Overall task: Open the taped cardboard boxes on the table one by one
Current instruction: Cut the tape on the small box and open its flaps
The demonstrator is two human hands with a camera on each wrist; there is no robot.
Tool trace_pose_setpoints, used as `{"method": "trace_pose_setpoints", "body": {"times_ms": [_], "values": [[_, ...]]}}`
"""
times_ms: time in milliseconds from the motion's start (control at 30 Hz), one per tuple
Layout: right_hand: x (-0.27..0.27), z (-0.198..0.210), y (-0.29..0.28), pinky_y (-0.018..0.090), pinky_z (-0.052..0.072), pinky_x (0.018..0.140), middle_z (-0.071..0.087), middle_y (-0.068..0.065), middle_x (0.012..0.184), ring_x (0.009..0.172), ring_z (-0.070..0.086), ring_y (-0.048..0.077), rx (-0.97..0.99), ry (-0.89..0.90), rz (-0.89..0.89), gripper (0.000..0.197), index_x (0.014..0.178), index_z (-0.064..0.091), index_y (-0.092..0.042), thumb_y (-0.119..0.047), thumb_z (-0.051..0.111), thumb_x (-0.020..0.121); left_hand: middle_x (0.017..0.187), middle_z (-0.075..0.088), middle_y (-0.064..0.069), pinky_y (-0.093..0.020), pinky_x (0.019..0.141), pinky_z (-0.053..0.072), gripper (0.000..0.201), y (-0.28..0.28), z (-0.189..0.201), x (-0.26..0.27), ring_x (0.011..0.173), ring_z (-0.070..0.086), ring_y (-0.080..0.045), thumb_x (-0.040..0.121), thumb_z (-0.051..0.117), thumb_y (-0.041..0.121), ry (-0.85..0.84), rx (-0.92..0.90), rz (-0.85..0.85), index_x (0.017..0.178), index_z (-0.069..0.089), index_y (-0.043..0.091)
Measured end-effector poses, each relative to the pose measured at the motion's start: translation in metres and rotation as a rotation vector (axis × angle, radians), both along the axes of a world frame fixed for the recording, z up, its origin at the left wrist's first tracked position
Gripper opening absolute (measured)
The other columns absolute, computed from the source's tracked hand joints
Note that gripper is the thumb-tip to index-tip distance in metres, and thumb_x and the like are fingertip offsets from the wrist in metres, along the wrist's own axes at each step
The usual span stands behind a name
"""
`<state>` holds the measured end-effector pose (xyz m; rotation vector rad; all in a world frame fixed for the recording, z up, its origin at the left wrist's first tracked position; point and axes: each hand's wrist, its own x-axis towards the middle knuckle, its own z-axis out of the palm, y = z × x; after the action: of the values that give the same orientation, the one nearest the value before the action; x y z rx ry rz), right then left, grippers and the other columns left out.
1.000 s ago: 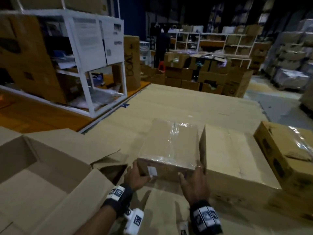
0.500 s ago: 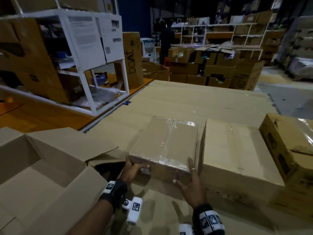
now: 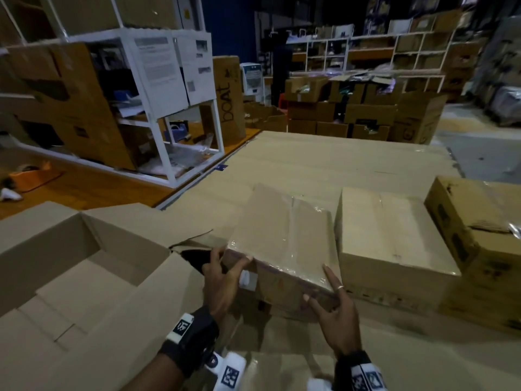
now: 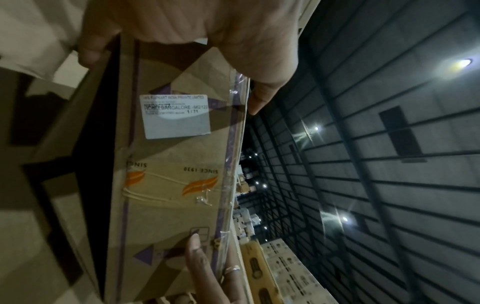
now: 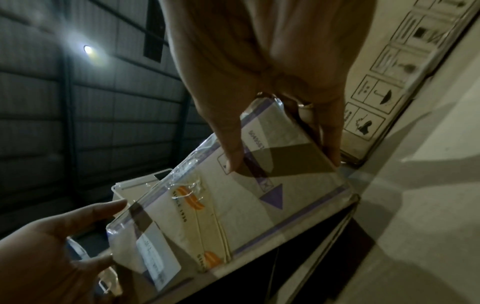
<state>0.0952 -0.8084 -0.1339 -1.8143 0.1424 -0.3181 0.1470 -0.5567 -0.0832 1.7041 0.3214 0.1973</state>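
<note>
The flat brown cardboard box sealed in clear tape (image 3: 282, 230) sits left of a larger closed tan cardboard box (image 3: 394, 235), near edge lifted, the left hand (image 3: 222, 280) gripping its near left corner, the right hand (image 3: 335, 317) pressing straight fingers (image 3: 330, 276) on its near right corner, an open brown carton (image 3: 70, 277) farther left.

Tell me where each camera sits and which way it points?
Head: worn on the head, facing forward and down at the taped box; left hand and right hand show.
Left wrist: on that wrist, looking along the hand at the box's near side; its fingers show.
Right wrist: on that wrist, facing the same side; both hands show.
Both wrist views share the white label.
</note>
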Motion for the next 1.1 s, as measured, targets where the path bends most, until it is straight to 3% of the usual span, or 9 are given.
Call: {"method": "trace_pose_setpoints", "body": {"times_ms": [133,267,433,567,667,767,933,1000,1100], "values": [[-0.031,0.022,-0.008,0.028,0.044,0.108,0.055,-0.024,0.142,0.135,0.049,0.005,-0.033,-0.006,0.013,0.077,0.139,0.052,-0.053,-0.028,0.088,0.076,0.118,0.066,-0.007,-0.049,0.085,0.061,0.063,0.004,0.041,-0.04,0.1,0.071,-0.024,0.064,0.076,0.079,-0.12,-0.004,-0.078,0.112,0.063,0.041],[-0.074,0.051,-0.01,0.044,0.053,0.103,0.061,-0.02,0.137,0.129,0.056,0.011,-0.096,0.022,0.059,0.083,0.136,0.049,-0.061,-0.064,0.085,0.062,0.116,0.067,-0.008,-0.051,0.077,0.063,0.055,0.014,0.064,-0.091,0.095,0.073,-0.026,0.07,0.07,0.081,-0.107,-0.105,-0.111,0.106,0.063,0.039],[-0.152,0.088,0.002,0.039,0.054,0.098,0.061,-0.023,0.135,0.122,0.058,0.006,-0.294,0.042,-0.013,0.076,0.133,0.05,-0.063,-0.047,0.089,0.069,0.105,0.075,-0.011,-0.059,0.078,0.061,0.042,0.028,0.071,-0.165,0.088,0.076,-0.029,0.088,0.069,0.057,-0.063,-0.3,-0.113,0.11,0.06,0.023],[-0.229,0.103,0.024,0.038,0.058,0.087,0.064,-0.025,0.129,0.115,0.064,0.004,-0.424,0.018,-0.076,0.068,0.133,0.053,-0.059,-0.062,0.079,0.071,0.101,0.076,-0.012,-0.059,0.082,0.06,0.054,0.05,0.051,-0.23,0.089,0.076,-0.033,0.081,0.072,0.063,0.019,-0.36,-0.208,0.112,0.056,0.023],[-0.283,0.105,0.046,0.039,0.059,0.086,0.066,-0.026,0.126,0.11,0.065,0.002,-0.509,0.036,-0.133,0.063,0.133,0.053,-0.058,-0.072,0.07,0.074,0.089,0.077,-0.007,-0.051,0.078,0.061,0.056,0.065,0.031,-0.272,0.078,0.076,-0.024,0.077,0.07,0.064,0.105,-0.307,-0.237,0.109,0.055,0.02],[-0.337,0.099,0.065,0.037,0.057,0.091,0.065,-0.029,0.125,0.113,0.063,0.001,-0.511,0.071,-0.202,0.054,0.129,0.056,-0.061,-0.072,0.068,0.078,0.094,0.075,-0.008,-0.054,0.086,0.058,0.078,0.078,0.003,-0.304,0.086,0.075,-0.028,0.061,0.07,0.087,0.185,-0.208,-0.268,0.104,0.055,0.025],[-0.408,0.093,0.084,0.012,0.047,0.082,0.067,-0.032,0.118,0.11,0.062,-0.007,-0.47,0.117,-0.347,0.04,0.121,0.068,-0.053,-0.065,0.063,0.083,0.1,0.067,-0.001,-0.037,0.077,0.051,0.073,0.075,-0.009,-0.351,0.09,0.066,-0.021,0.07,0.064,0.082,0.243,0.0,-0.351,0.111,0.05,0.023],[-0.426,0.086,0.084,0.022,0.049,0.085,0.071,-0.024,0.119,0.112,0.064,0.0,-0.451,0.169,-0.406,0.037,0.121,0.07,-0.048,-0.059,0.065,0.087,0.098,0.065,0.003,-0.038,0.083,0.052,0.067,0.074,-0.013,-0.362,0.091,0.064,-0.023,0.075,0.064,0.079,0.27,0.143,-0.4,0.109,0.047,0.025],[-0.44,0.072,0.068,0.032,0.049,0.087,0.072,-0.007,0.125,0.111,0.067,0.017,-0.458,0.3,-0.441,0.046,0.134,0.064,-0.04,-0.053,0.066,0.09,0.098,0.067,0.002,-0.041,0.088,0.054,0.074,0.073,-0.019,-0.37,0.092,0.066,-0.027,0.063,0.063,0.087,0.268,0.28,-0.497,0.104,0.046,0.027]]}}
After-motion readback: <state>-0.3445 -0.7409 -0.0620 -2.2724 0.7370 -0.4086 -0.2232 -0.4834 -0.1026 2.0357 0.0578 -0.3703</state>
